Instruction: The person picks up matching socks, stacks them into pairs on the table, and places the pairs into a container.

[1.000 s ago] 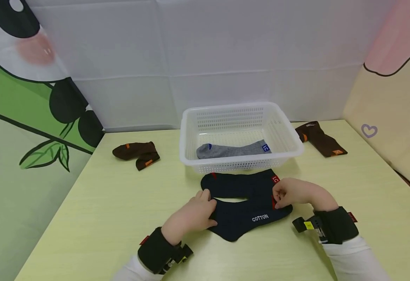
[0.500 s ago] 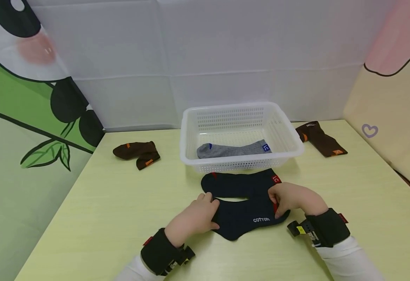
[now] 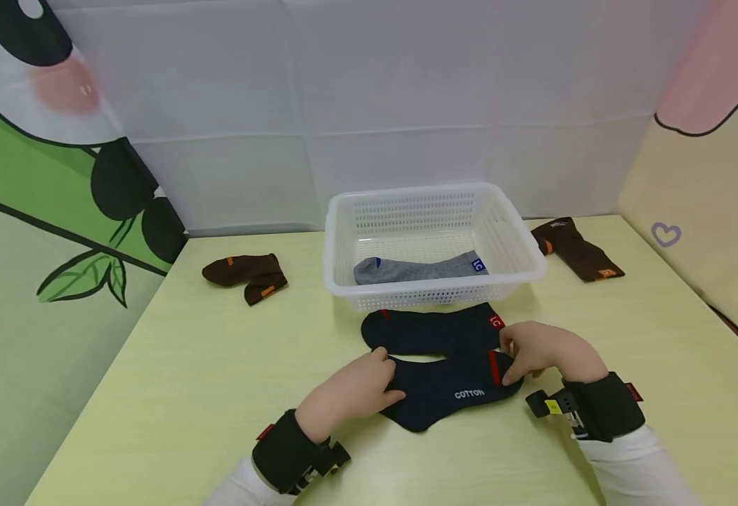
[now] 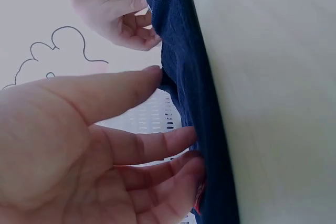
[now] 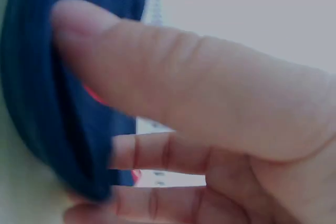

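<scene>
The right grip [image 3: 542,351] has shifted toward the table's right edge [image 3: 672,309], uncovering the red stripe [image 3: 494,368] (partly hidden before) on the nearer navy knit sock [image 3: 432,393].

So the backdrop's a pale grey-white sheet [image 3: 394,84], fold creases showing, across the top centre. Left side's a cartoon panel [image 3: 15,393] in greens: big dark eye [image 3: 24,31] and pink cheek [image 3: 65,88] upper left, leaves [image 3: 81,277] lower down. Right side's a cream panel [image 3: 710,161] with a pink patch [image 3: 736,63] at upper right, a wavy black line under it, plus a little purple heart [image 3: 665,235]. Counter's [image 3: 147,407] pale yellow with faint grain. Light's pretty even, shadows soft.
</scene>
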{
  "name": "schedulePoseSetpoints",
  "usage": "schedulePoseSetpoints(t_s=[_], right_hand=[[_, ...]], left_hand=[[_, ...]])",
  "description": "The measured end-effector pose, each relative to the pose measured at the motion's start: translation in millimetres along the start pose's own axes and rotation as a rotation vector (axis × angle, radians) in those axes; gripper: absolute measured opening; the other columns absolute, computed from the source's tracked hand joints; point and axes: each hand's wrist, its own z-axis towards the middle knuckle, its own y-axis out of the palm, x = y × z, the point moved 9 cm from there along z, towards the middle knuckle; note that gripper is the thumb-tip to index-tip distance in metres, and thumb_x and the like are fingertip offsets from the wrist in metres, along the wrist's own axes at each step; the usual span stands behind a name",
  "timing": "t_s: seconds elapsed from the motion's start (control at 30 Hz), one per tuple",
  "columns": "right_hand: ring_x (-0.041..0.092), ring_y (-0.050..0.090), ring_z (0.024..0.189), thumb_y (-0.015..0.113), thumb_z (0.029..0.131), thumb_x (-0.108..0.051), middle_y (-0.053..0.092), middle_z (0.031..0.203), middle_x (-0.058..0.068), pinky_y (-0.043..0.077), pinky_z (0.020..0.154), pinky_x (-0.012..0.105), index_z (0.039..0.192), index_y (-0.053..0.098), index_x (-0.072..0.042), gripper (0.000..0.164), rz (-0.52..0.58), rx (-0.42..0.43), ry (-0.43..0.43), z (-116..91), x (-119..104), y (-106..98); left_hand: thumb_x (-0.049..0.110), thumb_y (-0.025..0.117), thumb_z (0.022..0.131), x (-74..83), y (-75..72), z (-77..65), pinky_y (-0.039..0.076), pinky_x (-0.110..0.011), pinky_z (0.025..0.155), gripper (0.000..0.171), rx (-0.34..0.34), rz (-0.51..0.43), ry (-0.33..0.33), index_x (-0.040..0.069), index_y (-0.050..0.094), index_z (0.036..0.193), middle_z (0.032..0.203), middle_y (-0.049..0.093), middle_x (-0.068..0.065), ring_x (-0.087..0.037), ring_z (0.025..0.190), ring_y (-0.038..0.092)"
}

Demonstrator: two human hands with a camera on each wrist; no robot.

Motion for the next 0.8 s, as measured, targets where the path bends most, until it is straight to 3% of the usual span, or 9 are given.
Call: schedulePoseSetpoints(t_s=[0.23,0.3,0.57,0.67,0.8], right_hand=[[0.015,0.057,0.062,0.081,0.068,-0.005,0.056,0.094,0.010,0.051,0.056,0.028,0.113,0.054,0.003,0.053,-0.023,-0.031,-0.042,4,-12,11],[0.014,0.057,0.062,0.080,0.069,-0.004,0.056,0.096,0.009,0.050,0.056,0.028,0.115,0.055,0.003,0.053,-0.022,-0.037,-0.070,5,-16,14],[0.010,0.054,0.059,0.078,0.071,-0.006,0.055,0.087,0.002,0.047,0.055,0.024,0.096,0.058,-0.007,0.032,-0.055,-0.028,-0.192,12,-38,27],[0.010,0.057,0.056,0.071,0.075,-0.003,0.052,0.082,0.002,0.049,0.054,0.024,0.086,0.055,-0.009,0.020,-0.002,-0.053,-0.200,16,-43,35],[0.012,0.058,0.049,0.061,0.077,0.003,0.041,0.072,0.001,0.050,0.052,0.025,0.072,0.043,-0.010,0.023,0.134,-0.085,-0.229,20,-51,43]], left_hand=[[0.029,0.061,0.092,0.5,3.6,0.2,0.038,-0.024,0.063,0.025,-0.043,-0.098,-0.013,0.005,0.060,0.085,0.081,0.043,-0.002,-0.012,0.064,0.042],[0.030,0.060,0.092,1.2,4.4,-0.2,0.038,-0.024,0.064,0.026,-0.059,-0.113,-0.023,0.005,0.060,0.091,0.083,0.045,-0.002,-0.012,0.066,0.043],[0.038,0.058,0.093,0.4,10.4,-0.1,0.044,-0.026,0.072,0.047,-0.115,-0.288,-0.084,0.005,0.040,0.122,0.101,0.055,-0.006,-0.011,0.077,0.054],[0.047,0.060,0.089,0.0,13.3,-0.4,0.047,-0.028,0.080,0.064,-0.123,-0.347,-0.096,0.010,0.031,0.132,0.117,0.054,-0.011,-0.013,0.086,0.059],[0.058,0.063,0.082,1.9,15.7,-0.9,0.048,-0.031,0.084,0.085,-0.126,-0.379,-0.101,0.015,0.022,0.143,0.135,0.043,-0.017,-0.018,0.097,0.060]])
